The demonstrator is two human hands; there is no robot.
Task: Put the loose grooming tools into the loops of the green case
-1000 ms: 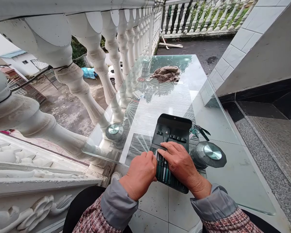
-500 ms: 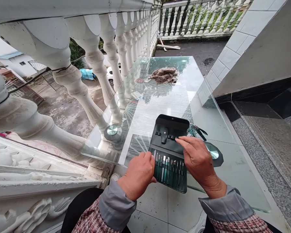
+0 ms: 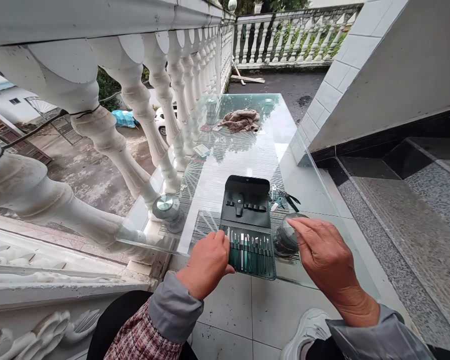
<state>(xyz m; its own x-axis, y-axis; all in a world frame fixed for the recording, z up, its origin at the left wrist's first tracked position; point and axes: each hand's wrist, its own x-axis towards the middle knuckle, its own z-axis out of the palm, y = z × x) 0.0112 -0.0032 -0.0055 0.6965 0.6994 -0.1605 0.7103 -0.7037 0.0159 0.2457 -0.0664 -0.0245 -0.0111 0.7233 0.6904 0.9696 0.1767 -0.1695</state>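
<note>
A dark green manicure kit case (image 3: 257, 218) lies opened out at the near edge of the glass table (image 3: 307, 185). In its lower half, slim metal tools (image 3: 248, 247) stand side by side under loops; the upper half shows bare loops and a small snap strap. My left hand (image 3: 206, 260) grips the case's lower left edge, thumb at the near side. To the right of the case, above the table, my right hand (image 3: 328, 257) is held with thumb and fingers pinched together. Whatever may sit between those fingertips is hidden. Black-handled nippers (image 3: 291, 200) lie beside the case with small clippers (image 3: 275, 195).
Round metal-capped table legs (image 3: 167, 202) show through the glass. A crumpled brown cloth (image 3: 241, 121) and a small card (image 3: 201, 150) lie farther back. White balusters (image 3: 114, 135) line the left, and stone steps (image 3: 382, 200) rise on the right.
My right hand has moved away from the case's upper half, out to the right and nearer to me. My left hand keeps its hold on the case. The camera view has shifted slightly.
</note>
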